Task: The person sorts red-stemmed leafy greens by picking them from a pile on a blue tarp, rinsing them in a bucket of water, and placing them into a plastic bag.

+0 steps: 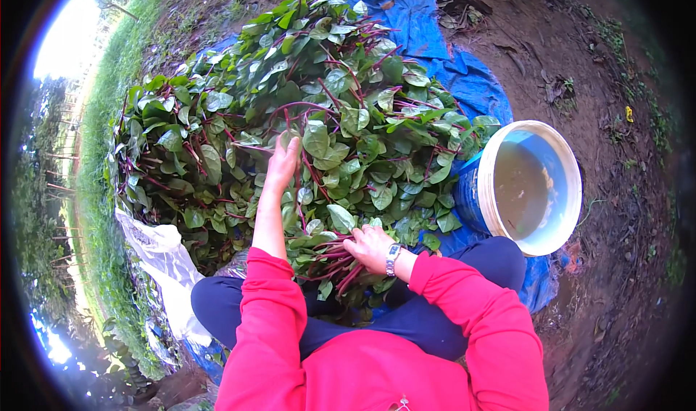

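Observation:
A big heap of Malabar spinach [290,70], with green leaves and purple-red stems, spreads out in front of me. My left hand [284,161] reaches into its near middle, fingers closed around a purple stem of the spinach. Close to my lap, my right hand [371,248], with a metal-banded watch [392,257] at the wrist, grips a bunch of spinach stems [339,260]. The cut-looking stem ends of that bunch point down toward my crossed legs, and its leaves lie toward the heap.
At my right stands a blue bucket [471,193] with a white rim, tilted in view and holding murky water [520,186]. A blue tarp [471,77] lies under the heap. White plastic sheeting [163,255] is at my left knee. Bare soil [616,266] and grass [109,142] surround it.

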A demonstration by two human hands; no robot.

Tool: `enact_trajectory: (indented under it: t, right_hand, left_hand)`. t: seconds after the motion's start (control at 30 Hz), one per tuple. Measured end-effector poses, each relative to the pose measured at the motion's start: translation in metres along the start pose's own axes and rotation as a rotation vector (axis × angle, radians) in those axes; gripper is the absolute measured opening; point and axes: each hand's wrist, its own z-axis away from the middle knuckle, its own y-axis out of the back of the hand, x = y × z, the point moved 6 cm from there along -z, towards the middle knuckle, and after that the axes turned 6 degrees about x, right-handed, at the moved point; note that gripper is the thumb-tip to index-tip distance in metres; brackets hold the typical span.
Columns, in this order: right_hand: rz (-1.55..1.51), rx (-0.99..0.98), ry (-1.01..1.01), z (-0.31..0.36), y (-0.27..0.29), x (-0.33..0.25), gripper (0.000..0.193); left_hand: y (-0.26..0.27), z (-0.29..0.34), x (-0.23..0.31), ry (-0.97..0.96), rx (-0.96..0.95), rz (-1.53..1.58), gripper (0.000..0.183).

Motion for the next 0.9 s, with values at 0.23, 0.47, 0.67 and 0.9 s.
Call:
enact_trajectory:
  t: [0.23, 0.47, 0.67, 0.9]
  right_hand:
    - [-0.019, -0.001, -0.021, 0.002, 0.000, 0.004, 0.035]
    - [-0.005, -0.012, -0.030, 0.004, -0.002, 0.008, 0.033]
    - [-0.002, 0.089, 0.048, -0.001, 0.004, 0.000, 0.023]
    - [0.064, 0.277, 0.124, -0.004, 0.012, 0.001, 0.014]
  left_hand:
    - [-0.008, -0.011, -0.034, 0.297, -0.248, 0.291, 0.043]
    - [0.012, -0.014, 0.010, -0.160, 0.396, -0.288, 0.025]
    - [-0.014, -0.023, 0.000, 0.009, 0.224, -0.662, 0.035]
    - [-0.025, -0.026, -0.040, -0.011, 0.084, -0.834, 0.029]
